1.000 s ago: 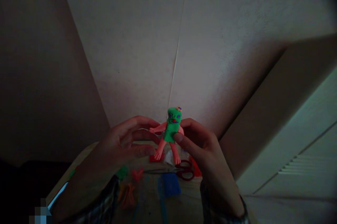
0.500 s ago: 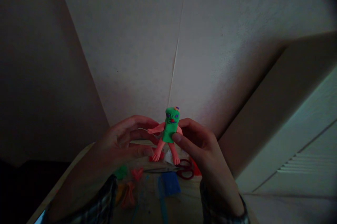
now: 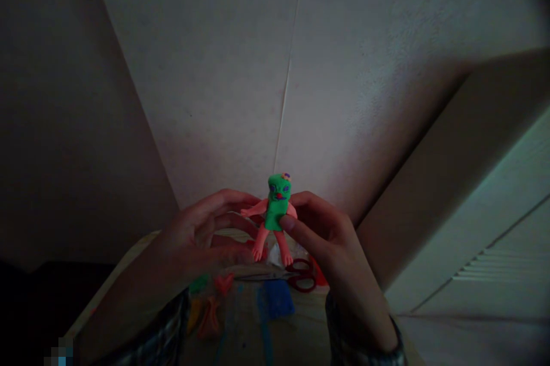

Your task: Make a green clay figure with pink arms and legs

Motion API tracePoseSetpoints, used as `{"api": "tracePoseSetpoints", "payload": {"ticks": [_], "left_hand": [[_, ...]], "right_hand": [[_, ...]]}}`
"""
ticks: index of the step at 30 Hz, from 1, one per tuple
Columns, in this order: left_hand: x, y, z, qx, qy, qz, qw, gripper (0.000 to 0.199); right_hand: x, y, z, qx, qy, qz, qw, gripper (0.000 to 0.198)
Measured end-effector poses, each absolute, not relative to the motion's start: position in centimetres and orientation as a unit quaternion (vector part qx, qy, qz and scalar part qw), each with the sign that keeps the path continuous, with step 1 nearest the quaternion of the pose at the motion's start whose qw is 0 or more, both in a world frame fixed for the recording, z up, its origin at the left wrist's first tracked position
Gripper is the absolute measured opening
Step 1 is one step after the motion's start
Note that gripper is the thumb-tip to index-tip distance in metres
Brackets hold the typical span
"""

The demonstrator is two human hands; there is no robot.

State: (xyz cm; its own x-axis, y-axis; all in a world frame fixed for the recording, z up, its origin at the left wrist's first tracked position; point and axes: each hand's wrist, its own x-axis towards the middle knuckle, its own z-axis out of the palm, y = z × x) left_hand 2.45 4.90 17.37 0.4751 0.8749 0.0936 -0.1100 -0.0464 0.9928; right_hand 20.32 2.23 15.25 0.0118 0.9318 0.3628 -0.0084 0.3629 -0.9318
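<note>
A clay figure (image 3: 277,214) stands upright in the air before me, with a green head and body, purple eyes, a red nose, a small flower on its head and pink arms and legs. My right hand (image 3: 324,228) pinches its body, thumb on the front and fingers behind. At the figure's other side, my left hand (image 3: 210,231) is curved with thumb and fingers apart. Its fingertips reach behind the pink arm, and its thumb is close to one pink foot; whether they touch, I cannot tell.
Below, the wooden table (image 3: 247,346) bears red-handled scissors (image 3: 302,275), a blue block (image 3: 278,299), a pink heart-like piece (image 3: 224,283), an orange-pink piece (image 3: 209,319) and a green piece (image 3: 199,284). A pale wall (image 3: 223,97) rises behind; a white cabinet (image 3: 481,228) stands at right.
The figure has shifted slightly left and up, its legs swinging a little. My left thumb has moved slightly toward its foot. The right hand keeps its grip.
</note>
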Motion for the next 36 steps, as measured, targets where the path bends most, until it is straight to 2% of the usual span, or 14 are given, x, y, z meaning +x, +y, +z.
{"api": "tracePoseSetpoints", "payload": {"ticks": [11,17,25,29,32,36], "left_hand": [[1.2,5.6,17.1,0.621,0.296,0.367,0.627,0.036],[1.7,5.2,17.3,0.583,0.289,0.362,0.667,0.04],[1.7,5.0,17.5,0.589,0.317,0.336,0.663,0.051],[1.8,5.1,17.5,0.594,0.341,0.374,0.625,0.056],[2.0,5.1,17.6,0.591,0.402,0.438,0.545,0.048],[2.2,4.6,17.8,0.63,0.421,0.476,0.446,0.015]], "right_hand": [[20.3,2.1,15.2,-0.392,-0.575,0.4,0.597,0.006],[20.3,2.1,15.3,-0.38,-0.575,0.399,0.605,0.003],[20.2,2.0,15.3,-0.38,-0.578,0.401,0.601,0.003],[20.2,1.9,15.3,-0.402,-0.576,0.353,0.618,0.003],[20.1,1.7,15.2,-0.422,-0.561,0.307,0.642,0.003],[20.0,1.7,15.1,-0.422,-0.546,0.281,0.667,0.004]]}}
